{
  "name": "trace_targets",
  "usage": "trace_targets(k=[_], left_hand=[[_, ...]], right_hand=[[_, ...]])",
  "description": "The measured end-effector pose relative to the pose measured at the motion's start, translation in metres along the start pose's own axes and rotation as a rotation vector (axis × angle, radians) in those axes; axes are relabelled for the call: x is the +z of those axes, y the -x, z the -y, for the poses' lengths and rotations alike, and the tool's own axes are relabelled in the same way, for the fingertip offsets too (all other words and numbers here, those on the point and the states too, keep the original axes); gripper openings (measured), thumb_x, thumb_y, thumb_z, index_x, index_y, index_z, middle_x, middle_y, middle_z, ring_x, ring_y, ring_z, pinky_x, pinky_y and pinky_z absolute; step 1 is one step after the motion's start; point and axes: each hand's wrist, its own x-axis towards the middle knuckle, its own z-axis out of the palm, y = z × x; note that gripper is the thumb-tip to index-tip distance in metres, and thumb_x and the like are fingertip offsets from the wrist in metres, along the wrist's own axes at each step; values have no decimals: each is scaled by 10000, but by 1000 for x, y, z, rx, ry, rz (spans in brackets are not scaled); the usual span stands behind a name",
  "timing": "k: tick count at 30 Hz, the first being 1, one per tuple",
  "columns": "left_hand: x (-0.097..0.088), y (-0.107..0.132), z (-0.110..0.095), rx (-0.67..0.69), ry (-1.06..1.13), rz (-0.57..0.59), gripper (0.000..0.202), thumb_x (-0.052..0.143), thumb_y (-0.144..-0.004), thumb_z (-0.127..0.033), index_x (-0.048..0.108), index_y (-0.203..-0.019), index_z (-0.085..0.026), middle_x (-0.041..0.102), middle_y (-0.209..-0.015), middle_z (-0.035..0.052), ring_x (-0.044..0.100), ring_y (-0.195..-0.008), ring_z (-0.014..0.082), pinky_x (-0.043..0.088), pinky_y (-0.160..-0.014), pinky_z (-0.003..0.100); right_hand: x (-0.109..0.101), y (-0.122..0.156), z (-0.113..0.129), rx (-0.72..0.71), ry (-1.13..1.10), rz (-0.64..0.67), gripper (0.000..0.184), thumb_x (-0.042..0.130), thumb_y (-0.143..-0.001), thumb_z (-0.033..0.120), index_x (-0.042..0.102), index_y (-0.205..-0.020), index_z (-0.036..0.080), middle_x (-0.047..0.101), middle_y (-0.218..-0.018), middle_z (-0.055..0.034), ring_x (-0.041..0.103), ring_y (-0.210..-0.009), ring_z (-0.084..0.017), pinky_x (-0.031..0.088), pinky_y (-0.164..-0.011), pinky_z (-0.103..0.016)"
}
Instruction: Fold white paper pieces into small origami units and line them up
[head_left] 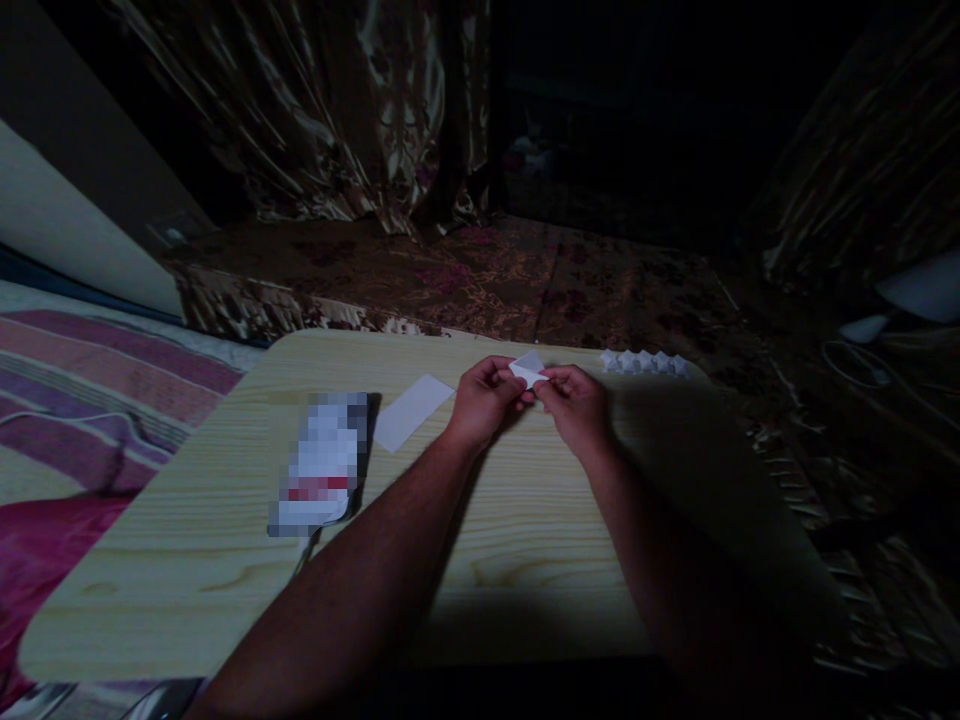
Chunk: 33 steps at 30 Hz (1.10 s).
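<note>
A small piece of folded white paper [529, 370] is held up between my two hands, over the far half of the wooden table. My left hand [484, 400] pinches its left side, thumb in front. On the other side my right hand [577, 402] grips the right edge between thumb and fingers. To the left of my left hand lies a flat rectangular sheet of white paper [413, 412]. Several small white paper stars [645, 362] stand in a row at the table's far edge, right of my right hand.
A phone [322, 460] with a blurred-out screen lies on the table [525, 540] at left, a cable running from its near end. A bed with a striped cover [112, 390] adjoins the left side. Behind are curtains [390, 110] and a patterned ledge [465, 275]; a lamp [922, 290] stands far right.
</note>
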Motion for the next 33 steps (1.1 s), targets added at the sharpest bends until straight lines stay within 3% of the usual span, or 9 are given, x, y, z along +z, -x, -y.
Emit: trace_targets(k=[10,20,33], left_hand=[[5,5,1,-39,-196,15,217,730,-666,-297,622,-758,-133,675,-591,48,564,-446,110,402,-438,201],[1,0,4,-56,-116,32,233,733,-670,-313,618,-761,-132,666,-583,46,594,-477,131,431,-449,217],[2,0,2,-60,-119,46,212,678,-716,-324,587,-745,-134,653,-556,39,572,-442,113,398,-431,205]], right_hand=[[-1,-1,-10,-94,98,-28,129,620,-750,304,638,-819,197,664,-739,-11,611,-647,-146,496,-587,-255],[-2,2,1,-289,163,18,112,583,-773,209,694,-771,224,605,-874,-32,615,-785,-147,522,-675,-265],[-2,2,-3,-351,225,36,128,585,-789,187,707,-810,220,623,-866,-31,619,-793,-145,517,-688,-263]])
